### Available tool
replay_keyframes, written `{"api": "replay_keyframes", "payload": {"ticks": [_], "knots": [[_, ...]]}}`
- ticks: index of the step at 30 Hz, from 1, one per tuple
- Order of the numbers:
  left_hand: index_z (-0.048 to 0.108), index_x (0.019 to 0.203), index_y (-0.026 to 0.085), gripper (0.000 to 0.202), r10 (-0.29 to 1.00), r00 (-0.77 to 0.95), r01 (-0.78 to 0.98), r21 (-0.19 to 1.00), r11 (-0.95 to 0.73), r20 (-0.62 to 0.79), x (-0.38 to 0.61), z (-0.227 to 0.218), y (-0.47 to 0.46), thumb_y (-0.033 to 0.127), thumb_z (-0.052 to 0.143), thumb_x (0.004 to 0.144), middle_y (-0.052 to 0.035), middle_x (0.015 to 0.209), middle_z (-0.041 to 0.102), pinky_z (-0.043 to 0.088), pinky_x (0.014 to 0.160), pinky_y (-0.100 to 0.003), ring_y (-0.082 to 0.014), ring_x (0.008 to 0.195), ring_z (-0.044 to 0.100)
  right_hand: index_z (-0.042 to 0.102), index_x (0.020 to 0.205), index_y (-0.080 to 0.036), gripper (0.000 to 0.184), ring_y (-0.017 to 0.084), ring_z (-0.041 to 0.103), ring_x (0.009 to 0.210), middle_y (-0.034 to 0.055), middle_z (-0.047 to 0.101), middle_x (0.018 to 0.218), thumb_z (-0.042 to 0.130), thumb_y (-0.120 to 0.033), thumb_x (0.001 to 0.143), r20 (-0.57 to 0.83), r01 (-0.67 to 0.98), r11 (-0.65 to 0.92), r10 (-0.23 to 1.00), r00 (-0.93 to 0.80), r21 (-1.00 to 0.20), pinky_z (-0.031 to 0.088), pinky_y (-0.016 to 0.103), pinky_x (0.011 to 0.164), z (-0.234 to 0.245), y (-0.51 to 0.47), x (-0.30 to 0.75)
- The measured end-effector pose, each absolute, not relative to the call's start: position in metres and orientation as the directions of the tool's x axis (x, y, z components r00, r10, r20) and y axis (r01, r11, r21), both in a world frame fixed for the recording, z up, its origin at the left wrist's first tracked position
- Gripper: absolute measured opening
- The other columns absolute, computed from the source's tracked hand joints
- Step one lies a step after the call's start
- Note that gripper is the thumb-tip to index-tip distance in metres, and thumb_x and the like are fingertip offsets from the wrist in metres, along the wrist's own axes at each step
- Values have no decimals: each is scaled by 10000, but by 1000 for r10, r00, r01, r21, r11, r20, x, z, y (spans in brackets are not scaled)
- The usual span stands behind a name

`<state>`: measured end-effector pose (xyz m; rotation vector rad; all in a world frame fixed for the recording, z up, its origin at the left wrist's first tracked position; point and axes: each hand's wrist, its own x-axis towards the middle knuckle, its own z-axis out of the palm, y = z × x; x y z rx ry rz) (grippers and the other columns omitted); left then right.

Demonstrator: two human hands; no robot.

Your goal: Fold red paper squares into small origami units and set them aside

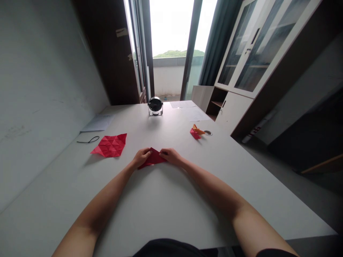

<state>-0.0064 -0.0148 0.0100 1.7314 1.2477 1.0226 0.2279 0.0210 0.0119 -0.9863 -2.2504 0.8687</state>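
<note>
Between my two hands is a folded piece of red paper point(153, 157), its top corner pointing away from me. My left hand point(142, 157) pinches its left side, thumb on top. The fingers of my right hand point(170, 155) are closed on its right edge. To the left lies a creased red paper sheet point(111, 145), opened out with a grid of fold lines. Farther off to the right sits a small folded paper piece in red and orange point(196, 132).
A round black and silver device point(155, 106) stands near the table's far end. A black cable tie loop point(89, 140) lies by the left wall. White papers point(98, 123) rest behind it, with more sheets point(195, 114) at far right. A cable hole point(208, 133) is near the right edge.
</note>
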Motion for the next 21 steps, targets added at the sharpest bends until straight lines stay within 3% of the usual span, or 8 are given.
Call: {"api": "replay_keyframes", "payload": {"ticks": [21], "knots": [[693, 886, 164, 303, 960, 211, 425, 867, -260, 184, -8, 7, -14, 414, 522, 876, -31, 830, 699, 453, 671, -261, -183, 751, 585, 736, 884, -169, 208, 114, 498, 645, -2, 653, 714, 571, -295, 877, 221, 436, 543, 771, -597, -718, 373, 221, 639, 14, 19, 227]]}}
